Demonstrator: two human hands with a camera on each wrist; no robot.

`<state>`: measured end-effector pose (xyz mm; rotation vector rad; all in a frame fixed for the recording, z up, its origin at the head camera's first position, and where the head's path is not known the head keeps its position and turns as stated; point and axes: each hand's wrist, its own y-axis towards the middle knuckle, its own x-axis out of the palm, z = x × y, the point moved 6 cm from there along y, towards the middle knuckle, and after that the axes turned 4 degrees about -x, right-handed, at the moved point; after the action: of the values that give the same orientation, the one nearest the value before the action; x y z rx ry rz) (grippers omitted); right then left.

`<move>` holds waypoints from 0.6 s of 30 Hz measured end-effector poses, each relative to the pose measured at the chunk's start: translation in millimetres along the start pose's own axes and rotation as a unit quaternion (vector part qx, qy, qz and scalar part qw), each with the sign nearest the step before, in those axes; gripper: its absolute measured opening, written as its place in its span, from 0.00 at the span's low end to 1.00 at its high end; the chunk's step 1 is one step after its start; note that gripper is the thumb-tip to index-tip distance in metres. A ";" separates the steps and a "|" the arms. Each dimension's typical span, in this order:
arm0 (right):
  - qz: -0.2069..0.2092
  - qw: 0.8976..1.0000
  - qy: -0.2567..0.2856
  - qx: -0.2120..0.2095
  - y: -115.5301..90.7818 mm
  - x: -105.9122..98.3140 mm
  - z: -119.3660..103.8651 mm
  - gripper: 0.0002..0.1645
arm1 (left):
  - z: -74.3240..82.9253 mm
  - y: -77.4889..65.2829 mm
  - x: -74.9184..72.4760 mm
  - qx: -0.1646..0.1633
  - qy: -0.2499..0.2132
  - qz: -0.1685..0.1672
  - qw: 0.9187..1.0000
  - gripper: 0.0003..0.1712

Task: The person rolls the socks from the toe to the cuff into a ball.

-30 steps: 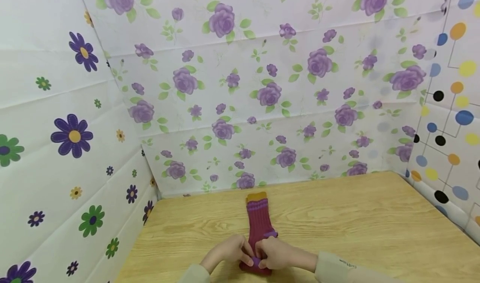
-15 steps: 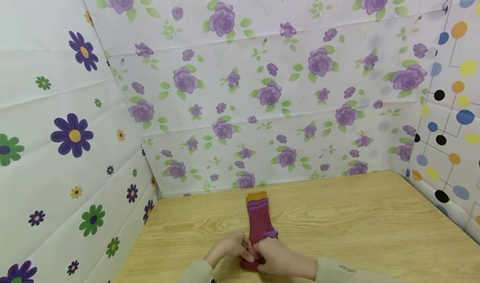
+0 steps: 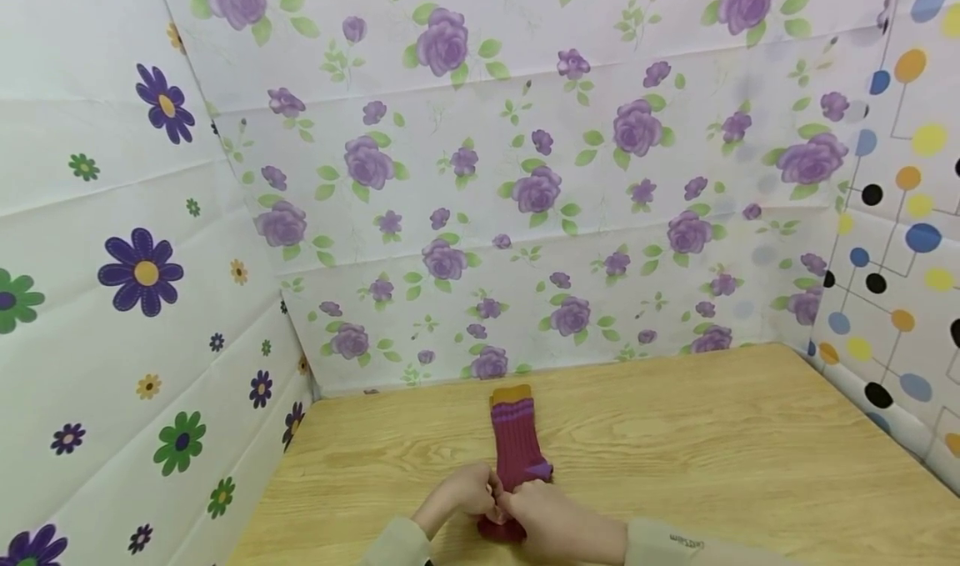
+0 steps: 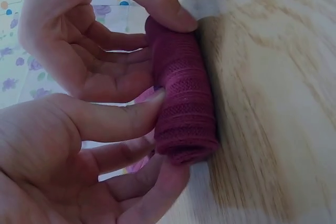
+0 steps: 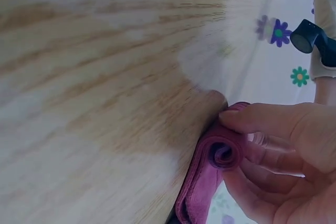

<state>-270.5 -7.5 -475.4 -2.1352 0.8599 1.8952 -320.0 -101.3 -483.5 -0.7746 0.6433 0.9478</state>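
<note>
Burgundy ribbed socks [image 3: 516, 445] lie layered lengthwise on the table, with a mustard cuff at the far end, purple stripes under it and a lilac heel to the right. Their near end is wound into a thick roll [image 4: 184, 93]; its spiral edge shows in the right wrist view. My left hand [image 3: 472, 489] holds the left part of this roll, thumb on the near side and fingers under its end. Opposite it, my right hand [image 3: 566, 523] pinches the right part, its thumb [image 5: 241, 119] close above the table. In the head view the hands hide much of the roll.
The wood-grain table [image 3: 690, 433] is bounded by a rose-print sheet [image 3: 420, 316] behind, a daisy-print sheet [image 3: 97, 341] on the left and a dotted sheet [image 3: 885, 316] on the right. A dark camera [image 5: 310, 36] sits on the left wrist.
The purple patch that showed between my thumbs is now out of sight within the roll. Both hands have shifted slightly, and the right hand now covers more of the near end.
</note>
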 end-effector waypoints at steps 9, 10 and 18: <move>0.001 1.000 0.007 0.025 2.5 -0.2 8.5 0.19 | 2.5 -1.6 -1.8 0.080 -0.029 0.037 0.996 0.04; 0.009 1.000 -0.004 0.019 2.9 -0.7 9.0 0.18 | 3.1 -2.1 -2.0 0.086 -0.027 0.041 0.995 0.04; 0.032 0.999 0.040 0.018 3.8 -2.9 16.6 0.15 | 10.0 -8.3 -1.7 0.130 0.009 0.016 0.991 0.02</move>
<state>-286.8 -1.8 -474.8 -2.2018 0.9810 1.8184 -311.9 -97.0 -474.0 -0.5435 0.7801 0.8662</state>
